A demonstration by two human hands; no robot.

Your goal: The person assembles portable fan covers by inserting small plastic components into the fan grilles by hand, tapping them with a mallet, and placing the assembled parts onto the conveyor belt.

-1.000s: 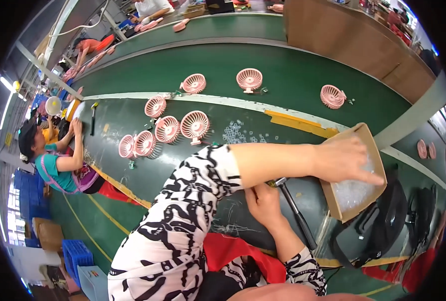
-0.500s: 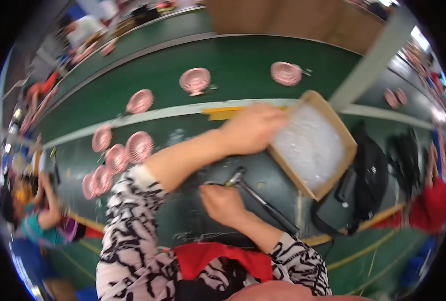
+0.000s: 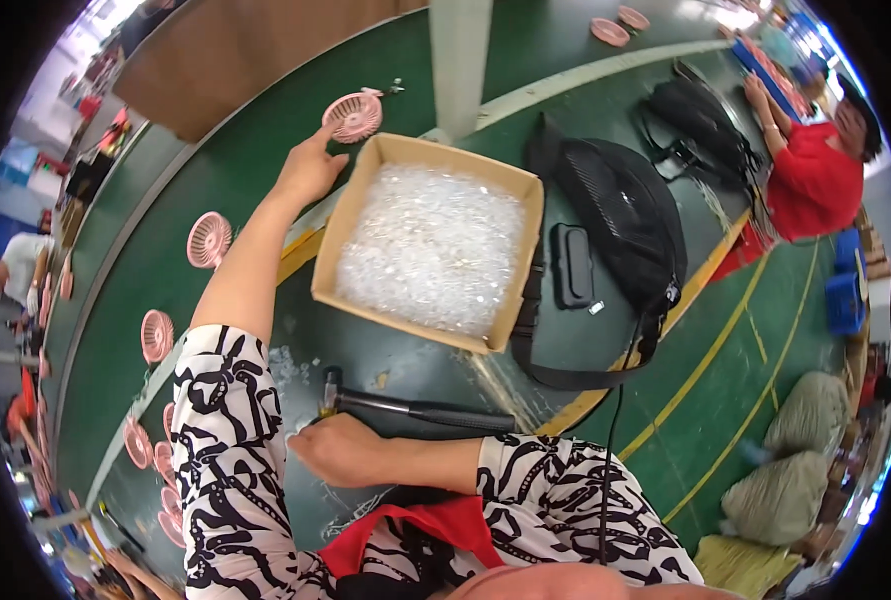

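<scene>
My left hand (image 3: 310, 168) reaches far forward, thumb apart from the fingers, its fingertips at the rim of a pink round fan-like part (image 3: 353, 117) with a slatted grille. No grip around that part is visible. My right hand (image 3: 340, 450) rests closed on the green worktable (image 3: 415, 380); whatever its curled fingers hold, if anything, is hidden. Right by its knuckles lies a hammer (image 3: 415, 408) with a black handle pointing right. Between the arms and the far belt stands an open cardboard box (image 3: 327, 262) filled with small clear plastic pieces (image 3: 430, 250).
More pink parts lie along the left, one on the green belt (image 3: 209, 240). A grey post (image 3: 459, 70) rises behind the box. To the right are a black bag (image 3: 620, 215) with a strap and a black case (image 3: 572, 265). A person in red (image 3: 815, 180) sits farther right.
The view has swung right, bringing the box to the middle. My left hand has moved from beside the box to the pink part beyond it. My right hand stays closed near the hammer's head.
</scene>
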